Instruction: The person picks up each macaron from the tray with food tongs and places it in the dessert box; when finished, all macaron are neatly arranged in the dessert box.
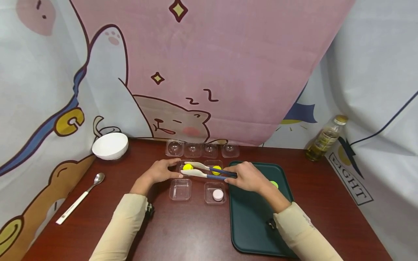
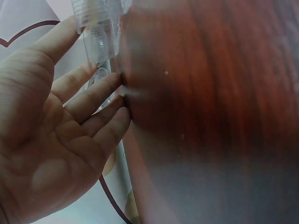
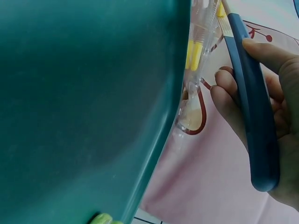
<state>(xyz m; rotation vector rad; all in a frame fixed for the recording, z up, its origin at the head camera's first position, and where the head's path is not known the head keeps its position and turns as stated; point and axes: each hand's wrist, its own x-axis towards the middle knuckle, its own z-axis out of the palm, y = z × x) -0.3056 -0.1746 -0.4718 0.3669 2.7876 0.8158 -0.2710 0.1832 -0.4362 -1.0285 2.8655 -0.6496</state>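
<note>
In the head view my left hand [image 1: 160, 171] holds the left side of a clear plastic box [image 1: 181, 163], thumb at the near edge and fingers at the far edge. Inside lies a yellow macaron [image 1: 187, 166]. My right hand [image 1: 249, 176] grips blue-handled tongs [image 1: 215, 177], their two pale tips spread on either side of that macaron. Beneath the tongs' arms, a second yellow macaron [image 1: 216, 169] sits in the neighbouring box. In the right wrist view, thumb and fingers wrap the blue handles [image 3: 254, 121].
Nearer me stand a bare clear box [image 1: 180, 190] and one with a pale pink macaron [image 1: 218, 195]. Several domed lids [image 1: 192, 149] line the back. A dark green tray [image 1: 258, 228] bears a green macaron [image 1: 274, 184]. Around them: a bowl [image 1: 110, 146], spoon [image 1: 80, 199] and oil bottle [image 1: 326, 139].
</note>
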